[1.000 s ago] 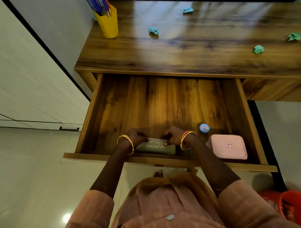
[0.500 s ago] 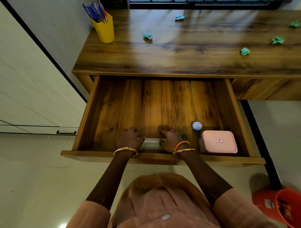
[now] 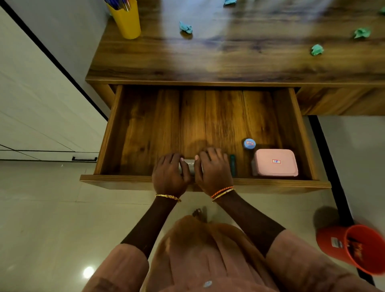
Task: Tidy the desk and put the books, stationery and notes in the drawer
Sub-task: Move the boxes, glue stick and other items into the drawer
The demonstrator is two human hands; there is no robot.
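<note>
No text can be read. Inside the open drawer (image 3: 145, 129), a pink box (image 3: 276, 162) carries a small red-bordered label, and just behind it a blue round lid (image 3: 249, 143) carries another; both markings are too small to read.

We count four crumpled paper balls on the desk: one (image 3: 185, 27) at eleven o'clock, one (image 3: 230, 2) at twelve, two (image 3: 317, 49) (image 3: 362, 33) toward one o'clock; a fifth scrap at the far right edge is too cut off to call. We see one yellow pen cup (image 3: 127, 20), one open drawer (image 3: 108, 133) holding one pink box (image 3: 275, 162), one blue round tin (image 3: 249, 143), one green pen (image 3: 232, 165). One orange bucket (image 3: 354, 248) stands at four o'clock.
</note>
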